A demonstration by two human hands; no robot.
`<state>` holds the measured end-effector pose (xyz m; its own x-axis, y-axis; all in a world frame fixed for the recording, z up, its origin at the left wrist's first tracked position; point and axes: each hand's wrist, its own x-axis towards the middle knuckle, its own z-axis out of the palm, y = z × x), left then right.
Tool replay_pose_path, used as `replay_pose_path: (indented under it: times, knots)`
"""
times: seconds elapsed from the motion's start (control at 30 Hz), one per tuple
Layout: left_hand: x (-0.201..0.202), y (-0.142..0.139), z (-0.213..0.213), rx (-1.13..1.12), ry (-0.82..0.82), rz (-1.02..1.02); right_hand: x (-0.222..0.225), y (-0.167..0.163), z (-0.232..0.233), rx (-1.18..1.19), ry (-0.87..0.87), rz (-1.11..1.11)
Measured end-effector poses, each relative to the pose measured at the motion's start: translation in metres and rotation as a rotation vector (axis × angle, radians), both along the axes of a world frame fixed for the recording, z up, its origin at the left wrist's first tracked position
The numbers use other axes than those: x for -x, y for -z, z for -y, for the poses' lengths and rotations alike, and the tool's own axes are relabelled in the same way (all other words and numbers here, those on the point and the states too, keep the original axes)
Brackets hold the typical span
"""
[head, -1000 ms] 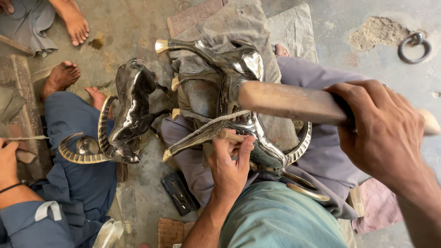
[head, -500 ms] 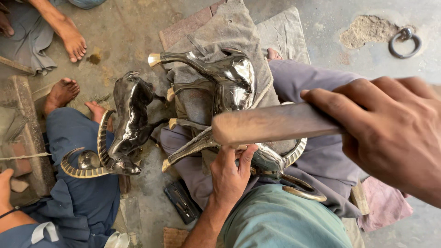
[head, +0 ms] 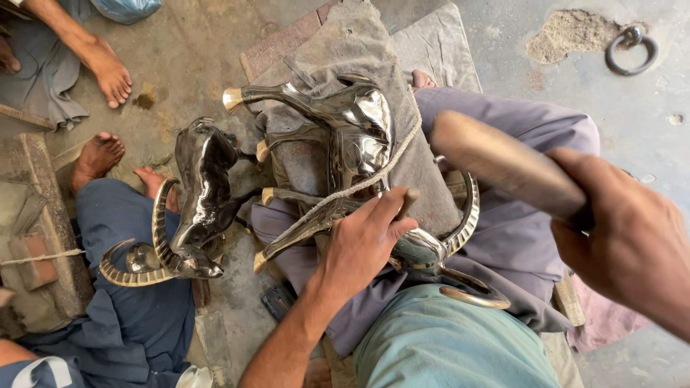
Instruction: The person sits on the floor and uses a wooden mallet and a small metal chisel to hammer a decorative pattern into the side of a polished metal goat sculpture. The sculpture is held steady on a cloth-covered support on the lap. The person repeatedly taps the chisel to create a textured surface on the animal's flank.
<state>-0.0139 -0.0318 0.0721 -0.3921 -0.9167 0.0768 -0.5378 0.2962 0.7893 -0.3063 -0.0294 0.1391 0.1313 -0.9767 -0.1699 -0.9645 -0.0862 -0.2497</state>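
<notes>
Since half a second ago the right hand [head: 632, 244] has swung the wooden mallet [head: 503, 167] up and over toward three o'clock: then its shaft lay level across the figure's chest, now it tilts from ten o'clock down to four o'clock and its blunt end hangs clear of the metal, above the person's grey-trousered leg [head: 517, 237]. The left hand [head: 363, 241] has stayed where it was on the figure, though a small wooden peg [head: 408, 201] now shows at its fingertips.

Head view: the polished metal ram figure [head: 356, 133] lies on its side across a grey cloth pad [head: 352, 43] on the person's lap, at the centre of the picture, legs pointing to nine o'clock, curled brass-tipped horns [head: 467, 215] toward five o'clock. A rope [head: 359, 185] runs slantwise over its body. The left hand's fingers are curled together, pressing on the figure's neck and pinching the peg upright between thumb and forefinger. The right hand's fingers are wrapped tight round the mallet's handle.

At nine o'clock a second ram figure [head: 198, 201] rests on the blue-trousered lap [head: 122, 287] of another person, well apart from the first. At one o'clock an iron ring [head: 632, 49] sits in the concrete floor [head: 647, 115] beside a sandy patch [head: 568, 32].
</notes>
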Motion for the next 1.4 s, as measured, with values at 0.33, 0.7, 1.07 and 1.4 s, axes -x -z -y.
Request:
replay_pose_path:
  times: [0.33,0.7,1.07,1.4]
  knots:
    - [0.003,-0.017,0.024,-0.079,0.267,0.104,0.001,0.037,-0.053,-0.057,0.415,0.291]
    - [0.013,-0.023,0.04,-0.054,0.598,0.237,-0.009,0.093,-0.118,0.156,0.44,0.233]
    - [0.019,-0.022,0.039,0.013,0.695,0.285,-0.008,0.126,-0.142,0.414,0.296,0.083]
    - [0.0,-0.014,0.055,-0.045,0.483,0.092,0.005,0.125,-0.13,0.118,0.613,0.498]
